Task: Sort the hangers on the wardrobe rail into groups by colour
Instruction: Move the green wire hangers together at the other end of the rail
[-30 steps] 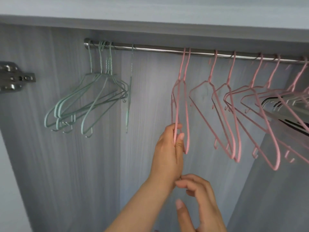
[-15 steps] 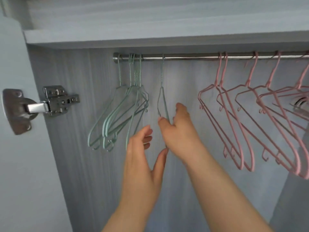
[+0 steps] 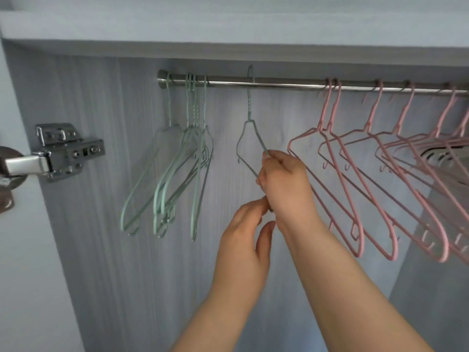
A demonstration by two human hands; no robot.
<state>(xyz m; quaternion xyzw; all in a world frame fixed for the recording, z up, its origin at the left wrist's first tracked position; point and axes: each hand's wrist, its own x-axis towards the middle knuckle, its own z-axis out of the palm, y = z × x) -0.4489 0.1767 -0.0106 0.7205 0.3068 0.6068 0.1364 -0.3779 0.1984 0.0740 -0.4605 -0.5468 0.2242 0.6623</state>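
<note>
A thin green hanger (image 3: 250,138), at the rail (image 3: 279,83) between the green bunch (image 3: 177,174) and the pink hangers (image 3: 355,186), is gripped by the right hand (image 3: 284,181); the left hand (image 3: 243,237) is seen slack.

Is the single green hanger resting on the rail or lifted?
Lifted: the hook of the green hanger stands above the rail, and the right hand grips its wire. Fully unhooked: cannot tell.
</note>
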